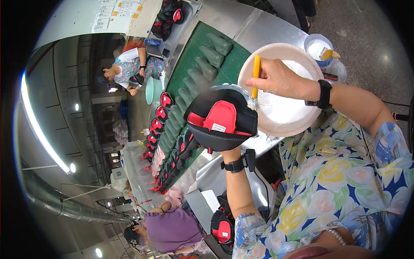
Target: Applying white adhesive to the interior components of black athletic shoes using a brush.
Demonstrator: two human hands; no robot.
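Note:
My right hand (276,77) pinches the yellow handle of a brush (256,71). Its whitened bristles touch the edge of a black shoe upper (224,138) with a red lining and a small white label. White paste coats part of that edge. My left hand is hidden behind the upper; only its wrist, with a black band (238,165), shows, and the upper rests on that hand. Under my right hand stands a wide pale pink basin (246,64) holding white liquid (286,105).
A green conveyor belt (200,39) carries rows of grey-green shoe lasts (211,56) and several black-and-red uppers (161,113). A small blue tub (307,43) stands beyond the basin. More uppers (223,231) lie near my left elbow. Two people work across the belt.

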